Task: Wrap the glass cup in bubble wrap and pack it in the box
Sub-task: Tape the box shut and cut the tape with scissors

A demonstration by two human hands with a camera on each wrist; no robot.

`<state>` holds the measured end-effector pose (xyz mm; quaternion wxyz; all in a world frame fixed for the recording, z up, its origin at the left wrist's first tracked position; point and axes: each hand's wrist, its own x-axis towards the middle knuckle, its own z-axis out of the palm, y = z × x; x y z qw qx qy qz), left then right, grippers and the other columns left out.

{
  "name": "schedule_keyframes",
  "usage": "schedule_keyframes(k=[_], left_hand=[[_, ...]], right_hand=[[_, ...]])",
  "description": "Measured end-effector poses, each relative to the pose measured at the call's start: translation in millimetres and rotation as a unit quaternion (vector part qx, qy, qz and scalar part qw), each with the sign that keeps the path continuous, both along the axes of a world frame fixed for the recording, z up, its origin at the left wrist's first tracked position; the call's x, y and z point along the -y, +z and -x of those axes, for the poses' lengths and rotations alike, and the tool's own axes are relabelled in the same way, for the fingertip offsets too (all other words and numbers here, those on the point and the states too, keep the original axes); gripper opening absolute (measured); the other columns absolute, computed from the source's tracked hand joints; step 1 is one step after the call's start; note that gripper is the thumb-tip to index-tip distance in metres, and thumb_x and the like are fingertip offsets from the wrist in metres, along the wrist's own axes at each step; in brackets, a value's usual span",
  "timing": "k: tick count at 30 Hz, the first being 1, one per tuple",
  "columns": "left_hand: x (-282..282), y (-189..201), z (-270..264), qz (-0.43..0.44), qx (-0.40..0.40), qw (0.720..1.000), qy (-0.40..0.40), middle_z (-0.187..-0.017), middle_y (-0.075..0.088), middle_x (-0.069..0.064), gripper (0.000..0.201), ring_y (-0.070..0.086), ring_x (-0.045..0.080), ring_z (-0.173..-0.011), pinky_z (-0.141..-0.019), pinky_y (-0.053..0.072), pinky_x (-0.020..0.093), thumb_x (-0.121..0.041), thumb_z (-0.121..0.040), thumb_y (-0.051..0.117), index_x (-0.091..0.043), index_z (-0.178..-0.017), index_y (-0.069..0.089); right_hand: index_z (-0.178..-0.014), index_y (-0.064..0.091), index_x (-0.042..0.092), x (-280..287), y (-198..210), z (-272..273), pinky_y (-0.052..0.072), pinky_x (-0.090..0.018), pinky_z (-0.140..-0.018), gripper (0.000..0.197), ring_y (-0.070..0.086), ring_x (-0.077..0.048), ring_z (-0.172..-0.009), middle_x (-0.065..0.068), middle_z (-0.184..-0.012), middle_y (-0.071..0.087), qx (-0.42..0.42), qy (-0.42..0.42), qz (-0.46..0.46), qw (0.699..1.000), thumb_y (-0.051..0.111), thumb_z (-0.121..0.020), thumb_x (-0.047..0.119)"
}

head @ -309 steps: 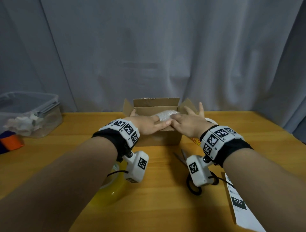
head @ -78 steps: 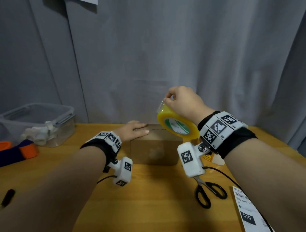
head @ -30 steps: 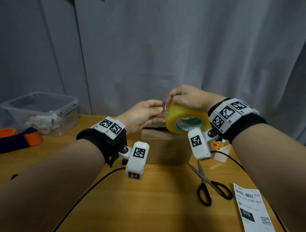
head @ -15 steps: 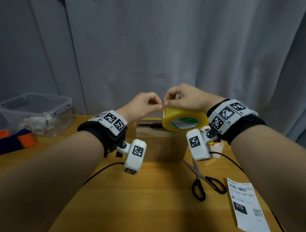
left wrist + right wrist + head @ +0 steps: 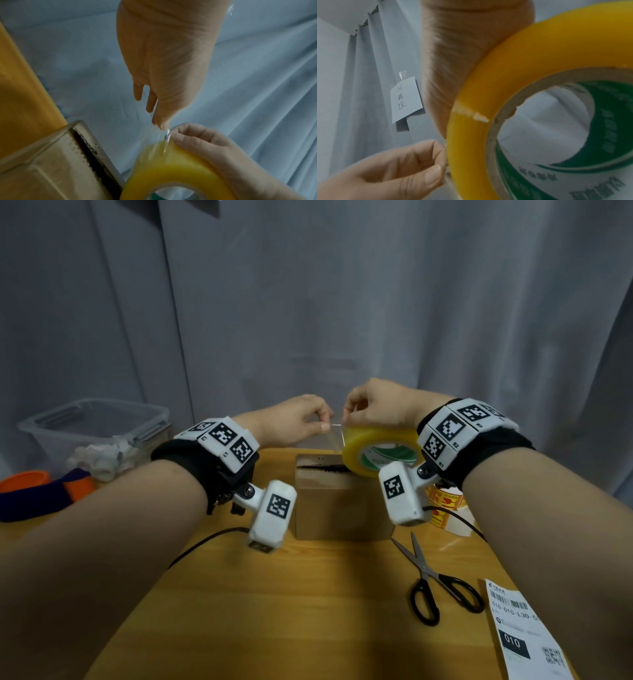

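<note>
Looking from the head view, I see my right hand (image 5: 373,409) gripping the tape roll (image 5: 380,451) above the box (image 5: 334,505), which sits closed on the table (image 5: 308,611); the cup is hidden, presumably inside. My left hand (image 5: 294,419) pinches the tape's free end. Left wrist: the film (image 5: 164,136) looks thin, limp and clingy, best held by its corner. Right wrist: the roll (image 5: 530,88) looks stiff, gripped round its rim.
</note>
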<state>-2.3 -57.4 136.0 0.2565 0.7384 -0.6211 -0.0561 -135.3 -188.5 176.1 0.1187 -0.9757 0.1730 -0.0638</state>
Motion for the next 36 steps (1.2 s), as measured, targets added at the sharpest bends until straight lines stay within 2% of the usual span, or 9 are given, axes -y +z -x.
schedule_keyframes(k=[3,8,12,15,18,23,26,31,36], left_hand=[[-2.1,-6.4,-0.8,-0.002,-0.062,0.998,0.011,-0.094,0.062,-0.007,0.008,0.056,0.002,-0.087,-0.076,0.041,0.011,-0.023,-0.096,0.049,-0.014,-0.096,0.051],[-0.1,-15.9,0.1,0.022,-0.194,0.980,0.037,-0.067,0.053,-0.003,0.007,0.051,0.009,-0.064,-0.068,0.046,0.018,-0.017,-0.094,0.054,-0.013,-0.098,0.050],[-1.0,-18.7,-6.1,0.026,-0.297,0.951,0.080,-0.071,0.057,0.002,0.022,0.054,0.013,-0.066,-0.066,0.050,0.022,-0.016,-0.088,0.063,-0.012,-0.106,0.051],[-5.7,-23.3,-14.7,-0.024,-0.316,0.942,0.111,-0.073,0.057,0.006,0.014,0.052,0.014,-0.066,-0.059,0.049,0.018,-0.017,-0.088,0.063,-0.004,-0.092,0.063],[-11.0,-33.3,-25.2,-0.059,-0.347,0.923,0.156,-0.063,0.048,0.002,0.016,0.045,0.010,-0.054,-0.045,0.045,0.014,-0.021,-0.089,0.062,-0.007,-0.082,0.063],[-18.1,-50.6,-37.0,-0.046,-0.454,0.866,0.202,-0.089,0.061,0.006,0.014,0.059,0.013,-0.078,-0.078,0.056,0.027,-0.022,-0.091,0.059,-0.011,-0.097,0.062],[-22.3,-58.6,-36.5,-0.047,-0.514,0.833,0.201,-0.077,0.069,0.010,0.015,0.067,0.016,-0.067,-0.063,0.059,0.024,-0.017,-0.092,0.059,-0.003,-0.097,0.061],[-27.4,-70.2,-37.1,-0.069,-0.439,0.867,0.226,-0.052,0.053,-0.004,0.020,0.047,0.004,-0.042,-0.038,0.040,0.012,-0.023,-0.088,0.065,-0.012,-0.072,0.058],[-25.5,-72.8,-34.9,-0.119,-0.384,0.886,0.232,-0.049,0.048,-0.006,0.024,0.042,0.003,-0.038,-0.034,0.035,0.012,-0.025,-0.089,0.063,-0.012,-0.070,0.056]], right_hand=[[-0.093,0.064,0.027,-1.9,0.6,-5.9,0.044,-0.028,-0.071,0.016,0.056,-0.015,-0.081,0.006,-0.085,0.058,-0.006,-0.003,0.022,1.000,0.062,-0.086,0.041],[-0.087,0.063,0.028,-2.8,2.6,-12.3,0.045,-0.032,-0.069,0.026,0.056,-0.017,-0.083,0.005,-0.085,0.060,-0.006,-0.050,0.132,0.990,0.058,-0.084,0.053],[-0.076,0.053,0.018,-9.0,-2.0,-22.8,0.036,-0.030,-0.062,0.040,0.052,-0.023,-0.073,-0.001,-0.076,0.053,0.082,-0.107,0.284,0.949,0.045,-0.092,0.054],[-0.077,0.061,0.016,-13.0,-8.8,-27.9,0.034,-0.029,-0.064,0.042,0.053,-0.025,-0.072,-0.001,-0.074,0.056,0.110,-0.128,0.222,0.960,0.045,-0.091,0.052],[-0.096,0.071,0.028,-17.1,-11.8,-27.9,0.038,-0.035,-0.077,0.032,0.057,-0.027,-0.099,-0.001,-0.094,0.062,0.054,-0.095,0.159,0.981,0.046,-0.088,0.045],[-0.128,0.051,0.036,-24.8,-17.7,-35.7,0.036,-0.042,-0.090,0.043,0.048,-0.027,-0.119,-0.001,-0.126,0.051,-0.005,-0.043,0.172,0.984,0.044,-0.089,0.055],[-0.119,0.051,0.023,-29.3,-18.8,-41.6,0.035,-0.036,-0.080,0.050,0.054,-0.026,-0.108,-0.002,-0.116,0.055,0.019,-0.023,0.177,0.984,0.055,-0.082,0.058],[-0.105,0.069,0.025,-35.7,-16.8,-44.1,0.036,-0.040,-0.089,0.044,0.050,-0.027,-0.110,-0.004,-0.112,0.057,0.017,-0.017,0.172,0.985,0.039,-0.093,0.056],[-0.129,0.047,0.028,-41.3,-21.0,-48.7,0.034,-0.046,-0.094,0.053,0.047,-0.030,-0.117,-0.006,-0.126,0.043,0.022,-0.064,0.163,0.984,0.046,-0.086,0.059]])
